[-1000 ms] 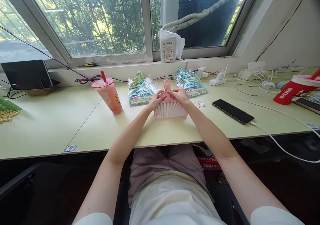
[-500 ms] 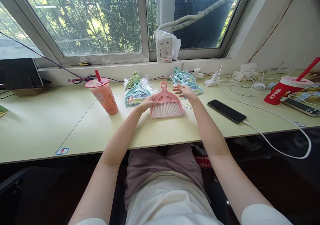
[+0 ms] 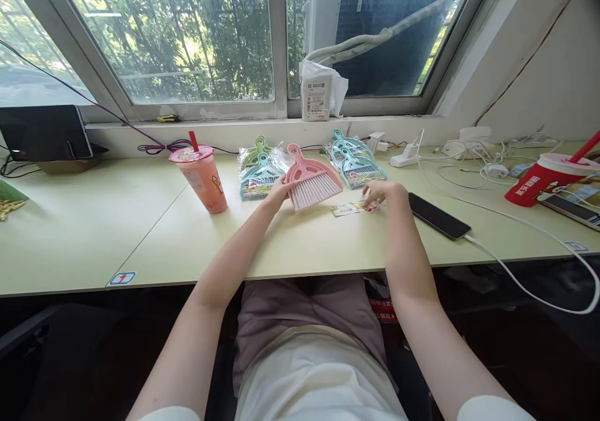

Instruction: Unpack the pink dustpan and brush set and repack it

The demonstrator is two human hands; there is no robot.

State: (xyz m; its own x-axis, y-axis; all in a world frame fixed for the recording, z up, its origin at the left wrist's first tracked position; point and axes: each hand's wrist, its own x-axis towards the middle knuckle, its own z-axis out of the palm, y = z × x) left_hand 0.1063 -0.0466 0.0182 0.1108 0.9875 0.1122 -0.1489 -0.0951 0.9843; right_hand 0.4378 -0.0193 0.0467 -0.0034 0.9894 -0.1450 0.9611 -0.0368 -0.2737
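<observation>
My left hand (image 3: 280,190) grips the left edge of a pink dustpan (image 3: 305,170) with a white-bristled brush (image 3: 315,191) nested in it. The set is lifted and tilted, its handle pointing up and left. On the table to its right lies a printed paper card (image 3: 347,209). The bent fingers of my right hand (image 3: 379,192) close on the card's right end, partly covering it. Behind, bagged green and blue dustpan sets (image 3: 261,174) lie on the left, and more bagged blue sets (image 3: 357,162) on the right.
A pink drink cup (image 3: 202,180) with a straw stands to the left. Right of my hand lies a black phone (image 3: 439,215) on a white cable (image 3: 529,282). Farther right are a tilted red cup (image 3: 532,180) and a power strip (image 3: 405,155). A boxed packet (image 3: 317,98) sits on the sill.
My right hand has moved from beside the dustpan down to the paper card and closed on its end. The pink set has been raised and turned, its handle now leaning left.
</observation>
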